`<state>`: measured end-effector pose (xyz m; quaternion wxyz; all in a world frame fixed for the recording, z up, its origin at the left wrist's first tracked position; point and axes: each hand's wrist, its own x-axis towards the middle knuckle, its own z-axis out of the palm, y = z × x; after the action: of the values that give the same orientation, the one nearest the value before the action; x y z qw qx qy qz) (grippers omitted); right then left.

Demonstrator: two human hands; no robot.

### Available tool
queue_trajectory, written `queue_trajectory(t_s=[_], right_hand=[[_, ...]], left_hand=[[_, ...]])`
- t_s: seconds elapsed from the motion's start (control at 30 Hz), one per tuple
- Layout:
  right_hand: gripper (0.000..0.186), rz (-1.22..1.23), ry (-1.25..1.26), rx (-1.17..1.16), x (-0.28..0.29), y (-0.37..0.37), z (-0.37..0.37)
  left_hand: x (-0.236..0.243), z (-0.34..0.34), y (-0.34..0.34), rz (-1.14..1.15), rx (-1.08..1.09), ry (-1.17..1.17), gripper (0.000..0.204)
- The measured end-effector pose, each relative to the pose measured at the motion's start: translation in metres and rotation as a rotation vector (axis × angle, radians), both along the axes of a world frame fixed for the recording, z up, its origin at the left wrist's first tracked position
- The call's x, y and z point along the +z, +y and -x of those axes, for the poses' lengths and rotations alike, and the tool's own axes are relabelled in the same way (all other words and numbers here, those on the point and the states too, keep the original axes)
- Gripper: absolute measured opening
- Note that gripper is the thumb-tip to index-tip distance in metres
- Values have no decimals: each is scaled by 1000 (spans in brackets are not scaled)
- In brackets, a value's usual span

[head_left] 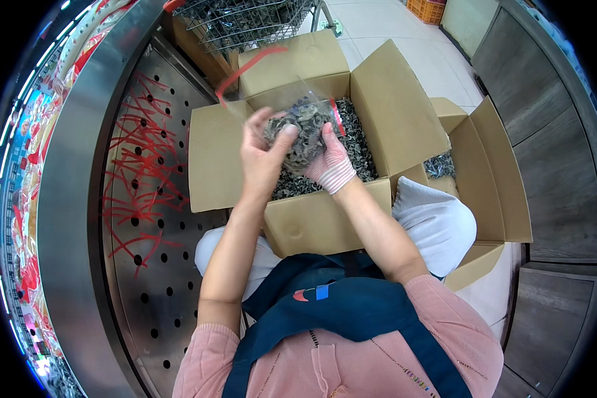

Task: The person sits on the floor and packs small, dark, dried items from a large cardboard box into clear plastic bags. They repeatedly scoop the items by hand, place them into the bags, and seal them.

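Observation:
A clear plastic bag of grey-green dried, crinkled pieces [297, 142] is held between both hands above an open cardboard box [292, 229] filled with similar loose pieces [356, 148]. My left hand [265, 142] is closed on the bag's left side, thumb across the front. My right hand [328, 159], in a pink-and-white striped glove, grips the bag's lower right side, thumb upright. A blurred red strip [244, 69] arches above the bag's upper left. A small red-edged piece [338, 119] shows at the bag's right.
A second open box [501, 179] stands at the right beside wooden cabinets [550, 186]. On the left, a perforated steel panel [159, 298] holds scattered red strips [136, 159], with a lit display of packages [30, 265] beyond. A wire cart [252, 20] and orange crate [423, 9] are at the back.

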<state>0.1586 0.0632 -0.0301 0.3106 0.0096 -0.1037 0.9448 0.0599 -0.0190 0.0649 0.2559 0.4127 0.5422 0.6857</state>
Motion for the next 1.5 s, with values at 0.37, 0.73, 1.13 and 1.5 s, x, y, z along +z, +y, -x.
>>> queue_trajectory(t_s=[0.37, 0.73, 1.13, 1.5], right_hand=[[59, 38, -34, 86, -14, 10, -9], [68, -177, -821, 172, -44, 43, 4], [75, -843, -2204, -8, -91, 165, 41], [30, -391, -1456, -73, -149, 191, 59]], left_hand=[[103, 100, -7, 348, -43, 906, 22], [50, 76, -18, 750, -233, 486, 35], [-16, 88, -13, 549, -137, 767, 32], [-21, 94, -14, 528, -168, 846, 39]])
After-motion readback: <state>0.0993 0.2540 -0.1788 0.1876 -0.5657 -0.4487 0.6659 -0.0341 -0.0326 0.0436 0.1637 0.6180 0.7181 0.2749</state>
